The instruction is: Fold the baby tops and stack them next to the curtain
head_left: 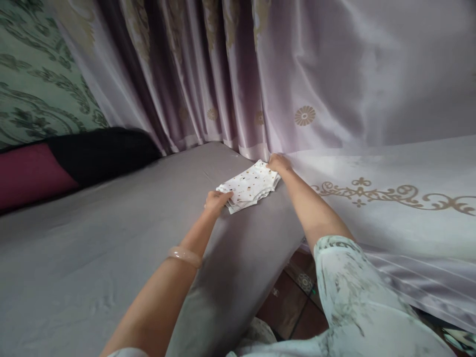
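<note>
White spotted underpants (248, 184), with several cloth layers showing along the lower edge, lie near the far corner of the grey-covered bed (111, 238). My left hand (217, 200) pinches the near left end of the waistband, thumb on top. At the far right end, my right hand (278, 163) grips the other corner of the cloth, close to the curtain. Between the two hands the fabric is spread fairly flat. The fingers under the cloth are hidden.
A purple satin curtain (208, 74) hangs along the far and right sides of the bed. A black and dark red cushion (100, 153) sits against the patterned wall at left. Dark floor tiles (290, 297) show below the bed's right edge.
</note>
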